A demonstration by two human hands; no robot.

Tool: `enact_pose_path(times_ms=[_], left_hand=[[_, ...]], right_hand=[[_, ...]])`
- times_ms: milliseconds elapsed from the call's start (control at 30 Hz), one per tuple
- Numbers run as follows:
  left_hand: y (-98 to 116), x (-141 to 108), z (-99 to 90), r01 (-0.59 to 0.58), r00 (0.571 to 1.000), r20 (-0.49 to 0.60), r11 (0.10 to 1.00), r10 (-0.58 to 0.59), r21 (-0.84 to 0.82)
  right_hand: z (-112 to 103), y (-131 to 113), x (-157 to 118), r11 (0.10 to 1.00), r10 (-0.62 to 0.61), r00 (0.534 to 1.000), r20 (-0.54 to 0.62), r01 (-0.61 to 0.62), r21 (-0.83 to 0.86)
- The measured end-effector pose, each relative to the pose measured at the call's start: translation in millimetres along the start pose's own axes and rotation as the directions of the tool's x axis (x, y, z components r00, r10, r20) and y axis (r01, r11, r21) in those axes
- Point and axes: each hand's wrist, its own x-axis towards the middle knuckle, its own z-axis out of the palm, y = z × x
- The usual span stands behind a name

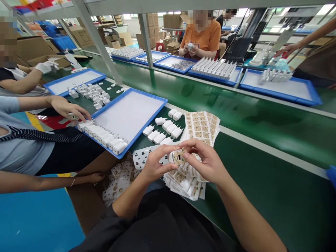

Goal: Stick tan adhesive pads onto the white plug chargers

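Observation:
My left hand point(157, 162) holds a white plug charger point(171, 158) between thumb and fingers, its end face turned towards me. On that face lies a tan sticker point(179, 157) with a dark slot in the middle. The thumb and forefinger of my right hand point(207, 161) pinch at the sticker's right and upper edge. Beneath both hands is a pile of sticker sheets point(187, 187), with more sheets point(201, 122) fanned out behind. Several white chargers point(160, 137) with two-pin plugs lie just beyond my left hand.
A blue-rimmed tray point(147, 98) at the left bears a row of chargers along its near side, where a co-worker's hand point(69, 110) reaches in. Used backing sheets point(120, 178) fill a carton below the edge. Across the green belt point(199, 94) stand more trays and a person in orange point(202, 36).

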Motion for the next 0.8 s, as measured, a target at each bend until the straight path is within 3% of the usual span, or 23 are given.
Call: enact_pose_path(times_ms=[167, 333, 400, 500, 633, 800], left_hand=[[3, 1, -1.1, -0.008, 1.000, 0.009, 1.000, 0.008, 0.019], [2, 0, 0.3, -0.006, 1.000, -0.013, 1.000, 0.006, 0.007], [0, -2, 2.2, -0.003, 0.999, -0.035, 0.999, 0.002, -0.031], [-3, -4, 6.1, -0.001, 0.996, -0.092, 0.996, -0.007, -0.088], [-4, -4, 10.7, -0.009, 0.980, -0.200, 0.994, -0.013, -0.109], [-1, 0, 12.1, -0.127, 0.962, -0.224, 0.982, 0.156, 0.137]], right_hand=[[2, 2, 0, 0.997, -0.016, 1.000, 0.001, 0.016, -0.081], [4, 3, -3, 0.918, -0.152, 0.988, -0.035, 0.128, -0.376], [3, 2, -3, 0.901, -0.127, 0.991, -0.040, 0.098, -0.423], [1, 1, -1, 0.966, 0.011, 0.999, -0.043, -0.022, -0.259], [2, 3, 2, 0.992, 0.124, 0.990, 0.063, -0.126, 0.029], [18, 13, 1, 0.953, 0.177, 0.984, -0.005, -0.170, 0.251]])
